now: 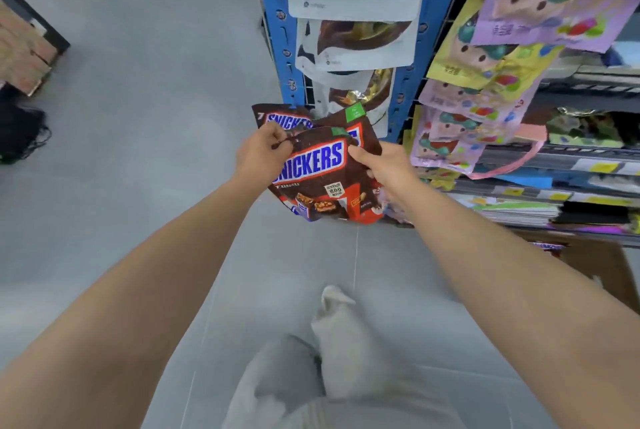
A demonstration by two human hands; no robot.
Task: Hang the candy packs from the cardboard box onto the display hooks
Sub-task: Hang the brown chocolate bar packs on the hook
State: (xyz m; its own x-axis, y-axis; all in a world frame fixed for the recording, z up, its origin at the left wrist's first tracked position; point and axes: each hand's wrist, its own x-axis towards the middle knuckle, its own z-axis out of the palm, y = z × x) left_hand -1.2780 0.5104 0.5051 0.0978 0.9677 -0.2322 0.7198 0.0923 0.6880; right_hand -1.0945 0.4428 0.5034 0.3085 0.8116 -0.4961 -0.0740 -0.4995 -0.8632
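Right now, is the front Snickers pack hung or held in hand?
Held. The left hand pinches the pack at its top corner, the right hand grips its side; hung too, cannot tell.

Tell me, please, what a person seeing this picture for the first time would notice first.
The brown Snickers pack at the centre draws the eye first: the left hand pinches its top edge and the right hand grips its right side. Just behind it stands the blue display rack with white pouches hanging one below another, and to the right hang pastel candy packs.
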